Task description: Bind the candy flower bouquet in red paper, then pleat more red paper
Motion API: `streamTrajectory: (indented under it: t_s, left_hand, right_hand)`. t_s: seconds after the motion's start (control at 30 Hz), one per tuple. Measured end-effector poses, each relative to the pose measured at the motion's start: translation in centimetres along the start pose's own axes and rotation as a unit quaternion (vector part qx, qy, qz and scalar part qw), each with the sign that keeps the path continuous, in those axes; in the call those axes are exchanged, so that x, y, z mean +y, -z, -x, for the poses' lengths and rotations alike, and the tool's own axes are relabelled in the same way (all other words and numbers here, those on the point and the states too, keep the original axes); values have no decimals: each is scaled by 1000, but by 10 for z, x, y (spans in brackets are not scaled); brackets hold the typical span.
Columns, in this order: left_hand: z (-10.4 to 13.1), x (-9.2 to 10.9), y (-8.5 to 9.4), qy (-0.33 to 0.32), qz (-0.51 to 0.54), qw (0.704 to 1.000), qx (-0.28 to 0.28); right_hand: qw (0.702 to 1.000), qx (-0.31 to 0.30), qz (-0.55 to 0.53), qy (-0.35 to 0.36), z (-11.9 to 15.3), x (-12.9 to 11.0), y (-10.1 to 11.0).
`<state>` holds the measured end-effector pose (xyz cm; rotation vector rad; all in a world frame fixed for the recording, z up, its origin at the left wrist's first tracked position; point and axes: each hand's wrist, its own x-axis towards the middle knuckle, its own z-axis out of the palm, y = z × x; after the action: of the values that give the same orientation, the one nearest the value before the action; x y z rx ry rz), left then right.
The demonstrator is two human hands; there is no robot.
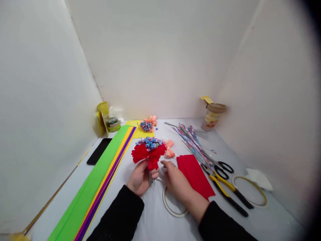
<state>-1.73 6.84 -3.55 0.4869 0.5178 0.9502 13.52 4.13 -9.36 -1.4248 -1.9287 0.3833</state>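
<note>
A handmade flower with red crepe-paper petals [147,154] and a cluster of blue patterned buds [150,143] stands upright in my left hand [140,177]. The fingers of that hand close round its thin wire stems [151,180], whose ends show below. Just to the right, apart from the petals, is my right hand [177,180], its fingers curled inward and their tips partly hidden. A narrow white tape roll [173,213] shows under this hand, and whether the fingers touch it is unclear. Beside the right wrist lies a stack of red crepe paper [194,174].
Long green [92,180] and coloured paper strips lie left, beside a black phone [99,151]. Yellow-black pliers [228,192], scissors [222,169], wrapped wires [190,140] and another tape roll [263,195] lie right. Peach tassels [170,149], a jar [112,124] and a cup [213,117] stand farther back.
</note>
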Motion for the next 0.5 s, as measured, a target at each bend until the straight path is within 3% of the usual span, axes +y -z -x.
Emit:
streamTrajectory:
  t_s: [0.07,0.13,0.23,0.3,0.5]
  left_hand:
    - [-1,-2,0,-27,-35,998,37]
    - [-2,-6,1,-27,-76,994,68]
    - [-1,-14,0,1,-117,990,79]
    - [0,-18,-2,14,-143,987,66]
    - [3,-24,-10,52,-242,969,8]
  right_hand:
    - [988,148,-28,27,0,-4,13]
    - [956,280,-6,88,-1,-10,29]
    - [945,273,50,175,-4,-19,49]
    - [949,243,65,190,-6,-22,56]
    - [967,243,-8,75,-10,-21,58]
